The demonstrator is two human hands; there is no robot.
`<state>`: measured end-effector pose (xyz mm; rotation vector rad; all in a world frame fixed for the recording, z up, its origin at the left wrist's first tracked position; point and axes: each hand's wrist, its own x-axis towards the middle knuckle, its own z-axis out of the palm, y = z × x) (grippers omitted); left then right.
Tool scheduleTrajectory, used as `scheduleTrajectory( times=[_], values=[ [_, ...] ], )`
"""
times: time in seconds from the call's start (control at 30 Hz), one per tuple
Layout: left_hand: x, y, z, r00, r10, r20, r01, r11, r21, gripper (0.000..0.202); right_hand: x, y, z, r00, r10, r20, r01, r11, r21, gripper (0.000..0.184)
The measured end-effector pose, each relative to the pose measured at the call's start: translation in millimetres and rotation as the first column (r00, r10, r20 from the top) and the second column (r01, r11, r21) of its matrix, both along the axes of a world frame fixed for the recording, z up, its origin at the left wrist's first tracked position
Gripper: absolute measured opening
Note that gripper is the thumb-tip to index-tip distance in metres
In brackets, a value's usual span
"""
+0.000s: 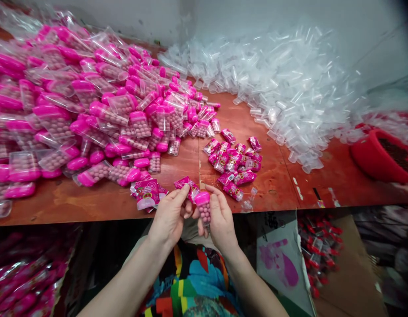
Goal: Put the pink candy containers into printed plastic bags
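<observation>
Between the fingers of my right hand (pixel 219 215) is a small clear candy container (pixel 203 207) with a pink cap and pink balls inside, its cap up. My left hand (pixel 172 213) pinches a printed pink wrapper (pixel 187 187) close beside that cap. Whether the wrapper touches the container I cannot tell. Just left of my left hand lies a small stack of flat pink wrappers (pixel 147 193) at the table's front edge. Ahead and to the right sits a pile of wrapped pink packets (pixel 235 160).
A large heap of pink-capped containers (pixel 91 101) covers the table's left. Clear empty containers (pixel 273 83) are heaped at the back right. A red bowl (pixel 375 154) of brown pieces stands far right. Below the table edge are a box of red-topped items (pixel 319 246) and pink packets (pixel 22 273).
</observation>
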<state>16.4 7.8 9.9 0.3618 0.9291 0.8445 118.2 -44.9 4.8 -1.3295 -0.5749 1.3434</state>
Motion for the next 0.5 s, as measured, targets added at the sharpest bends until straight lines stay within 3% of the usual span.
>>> scheduleTrajectory(
  times=[0.17, 0.3, 0.5],
  values=[
    [-3, 0, 0.3, 1.000, -0.018, -0.002, 0.018, 0.999, 0.027, 0.031, 0, 0, -5.3, 0.985, -0.056, 0.164, 0.050, 0.998, 0.040, 0.039],
    [-6, 3, -0.1, 1.000, -0.018, 0.007, 0.018, 1.000, -0.001, 0.031, 3, 2, -9.9, 0.991, -0.093, 0.095, 0.091, 0.996, 0.024, 0.041],
    [-5, 6, -1.0, 0.991, 0.100, 0.093, -0.087, 0.987, -0.131, 0.026, 9, 3, -13.8, 0.988, -0.116, 0.097, 0.097, 0.978, 0.184, 0.036]
  ],
)
